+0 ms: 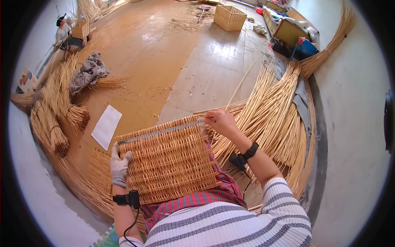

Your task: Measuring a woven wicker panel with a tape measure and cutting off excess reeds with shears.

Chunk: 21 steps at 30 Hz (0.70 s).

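Note:
A woven wicker panel (170, 162) lies tilted across my lap, over red checked cloth (228, 187). A silver measuring tape (160, 131) stretches along its upper part from one side to the other. My left hand (120, 164), in a light glove, grips the panel's left edge near the tape's end, fingers wrapped on it. My right hand (219, 122), bare, pinches the tape at the panel's upper right corner. Dark devices with cords are strapped on both wrists.
Cane bundles lie right (267, 123) and left (57, 111). A white sheet (106, 127), grey cloth (88, 74) and woven piece (98, 168) are on the floor. A wicker box (228, 18) and furniture with bags (290, 37) stand farther off. A person (62, 33) sits at upper left.

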Motion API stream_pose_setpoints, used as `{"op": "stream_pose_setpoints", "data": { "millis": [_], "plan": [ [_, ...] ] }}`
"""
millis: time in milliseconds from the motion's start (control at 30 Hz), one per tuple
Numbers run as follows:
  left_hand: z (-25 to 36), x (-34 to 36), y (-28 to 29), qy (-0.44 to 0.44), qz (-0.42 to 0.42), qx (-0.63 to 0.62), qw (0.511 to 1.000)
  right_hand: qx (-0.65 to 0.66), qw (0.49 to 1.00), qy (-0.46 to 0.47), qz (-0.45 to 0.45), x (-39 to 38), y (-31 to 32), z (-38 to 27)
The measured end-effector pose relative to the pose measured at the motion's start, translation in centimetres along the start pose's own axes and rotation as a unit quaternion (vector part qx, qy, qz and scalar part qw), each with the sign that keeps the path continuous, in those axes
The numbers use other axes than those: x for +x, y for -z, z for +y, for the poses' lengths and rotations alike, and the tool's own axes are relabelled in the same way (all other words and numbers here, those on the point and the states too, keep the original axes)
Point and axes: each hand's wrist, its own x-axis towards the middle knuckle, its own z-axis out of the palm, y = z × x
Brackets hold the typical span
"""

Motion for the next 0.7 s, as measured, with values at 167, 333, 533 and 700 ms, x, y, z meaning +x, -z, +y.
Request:
{"op": "stream_pose_setpoints", "data": {
  "millis": [167, 333, 533, 700],
  "plan": [
    [-1.1, 0.3, 0.3, 0.001, -0.005, -0.009, 1.000, 0.014, 1.000, 0.004, 0.014, 0.1, -0.4, -0.1],
    [-0.5, 0.0, 0.2, 0.002, 0.005, -0.013, 1.000, 0.005, 1.000, -0.005, 0.015, 0.5, -0.9, 0.1],
    [-1.1, -0.5, 2.9, -0.072, 0.049, 0.075, 0.993, 0.133, 0.989, 0.036, -0.048, -0.9, 0.9, -0.8],
    [-1.5, -6.2, 7.0, 0.052, -0.012, 0.092, 0.994, 0.190, 0.965, -0.015, -0.179, -6.4, 3.0, -2.9]
  ]
}}
